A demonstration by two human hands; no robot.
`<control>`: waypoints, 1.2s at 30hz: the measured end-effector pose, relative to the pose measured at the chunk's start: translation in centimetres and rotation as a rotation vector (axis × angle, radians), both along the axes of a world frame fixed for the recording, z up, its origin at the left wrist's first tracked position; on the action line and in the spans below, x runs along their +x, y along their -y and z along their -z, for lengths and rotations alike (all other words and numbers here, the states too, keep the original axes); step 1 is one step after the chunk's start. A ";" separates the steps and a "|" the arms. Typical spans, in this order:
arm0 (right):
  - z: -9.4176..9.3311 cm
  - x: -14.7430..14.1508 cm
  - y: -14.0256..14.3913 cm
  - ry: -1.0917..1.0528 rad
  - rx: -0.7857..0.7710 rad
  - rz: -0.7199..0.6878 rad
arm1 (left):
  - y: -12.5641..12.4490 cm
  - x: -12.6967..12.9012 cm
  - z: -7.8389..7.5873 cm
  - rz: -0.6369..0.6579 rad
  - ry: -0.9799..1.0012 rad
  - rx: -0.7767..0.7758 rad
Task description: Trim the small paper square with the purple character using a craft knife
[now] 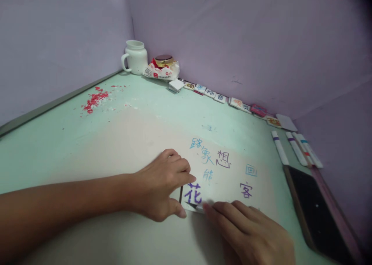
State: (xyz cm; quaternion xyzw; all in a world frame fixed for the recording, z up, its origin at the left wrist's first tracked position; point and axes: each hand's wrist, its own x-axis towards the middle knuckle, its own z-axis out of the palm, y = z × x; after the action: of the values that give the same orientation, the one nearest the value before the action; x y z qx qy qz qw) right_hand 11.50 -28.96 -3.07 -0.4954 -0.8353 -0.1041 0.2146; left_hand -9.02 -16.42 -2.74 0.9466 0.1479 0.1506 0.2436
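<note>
A small white card (192, 192) with a thick purple character lies on the table between my two hands. My left hand (162, 183) reaches in from the left, its index finger at the card's top edge and its thumb at the lower left corner, holding it down. My right hand (250, 228) is closed at the card's lower right, with blurred fingertips pinched together. A bit of white shows at those fingertips; I cannot tell whether it is a separate piece or the card's edge. Blue and purple characters (223, 159) are written on the tabletop beyond the hands.
A dark phone (316, 210) lies at the right, below several white markers (303, 148). Along the back wall runs a row of lettered tiles (210, 92). A white mug (136, 57) and a crumpled packet with a gold-rimmed lid (164, 67) stand in the far corner. Red crumbs (95, 100) are scattered nearby.
</note>
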 end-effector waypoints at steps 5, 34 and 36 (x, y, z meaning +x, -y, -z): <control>0.5 0.0 -0.1 -0.055 -0.020 0.007 | -0.1 0.0 0.1 0.000 -0.002 0.006; -2.2 1.4 -0.4 -0.273 -0.389 -0.038 | -0.6 0.0 0.7 0.021 0.056 0.008; -2.3 1.5 -0.3 -0.289 -0.346 -0.047 | -0.6 0.0 0.7 0.022 0.053 0.005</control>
State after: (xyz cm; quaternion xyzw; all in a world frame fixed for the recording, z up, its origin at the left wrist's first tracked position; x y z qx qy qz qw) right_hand 13.03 -28.67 -0.81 -0.5148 -0.8127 0.1178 0.2461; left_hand -9.04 -15.85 -3.43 0.9444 0.1305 0.1735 0.2469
